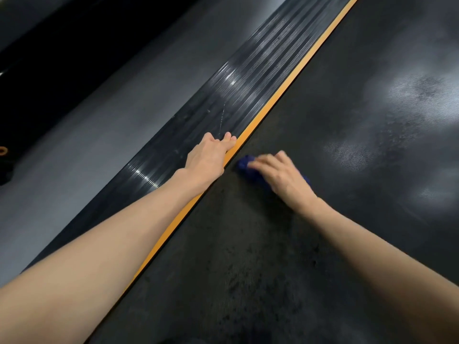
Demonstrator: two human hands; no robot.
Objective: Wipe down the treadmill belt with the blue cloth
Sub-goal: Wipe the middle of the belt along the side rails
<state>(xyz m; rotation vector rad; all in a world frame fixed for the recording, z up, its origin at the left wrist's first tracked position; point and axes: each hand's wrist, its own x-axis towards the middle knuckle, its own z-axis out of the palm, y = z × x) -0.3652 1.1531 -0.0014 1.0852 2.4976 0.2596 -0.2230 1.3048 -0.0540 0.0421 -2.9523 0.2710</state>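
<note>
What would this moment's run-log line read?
phase: wiping | right hand: presses blue cloth on treadmill belt beside orange strip | left hand: rests on ribbed side rail | ahead: pale patches

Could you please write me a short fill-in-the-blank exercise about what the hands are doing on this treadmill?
1. The right hand presses a ____ cloth onto the treadmill belt.
2. The left hand rests on the ribbed side rail, which lies to the ____ of the belt.
3. The stripe between rail and belt is ____.

Missing words: blue; left; orange.
</note>
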